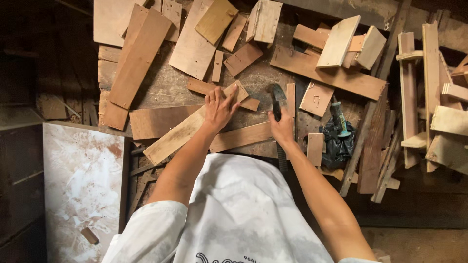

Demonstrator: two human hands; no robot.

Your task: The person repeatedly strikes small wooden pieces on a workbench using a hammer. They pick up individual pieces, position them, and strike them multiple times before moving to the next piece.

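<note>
We press our left hand [219, 108] flat, fingers spread, on a long plank [187, 127] lying on the workbench [170, 85] — our right hand [282, 127] grips a claw hammer [277, 100] just beside it. Loose offcuts [336, 41] lie unassembled — nothing visibly joined.

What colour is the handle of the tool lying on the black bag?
Teal-green, on the tool atop the black bag; seen in the head view.

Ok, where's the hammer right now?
The hammer is in the right hand, just right of centre in the head view, its head raised over the workbench beside the long plank that the left hand presses down.
</note>
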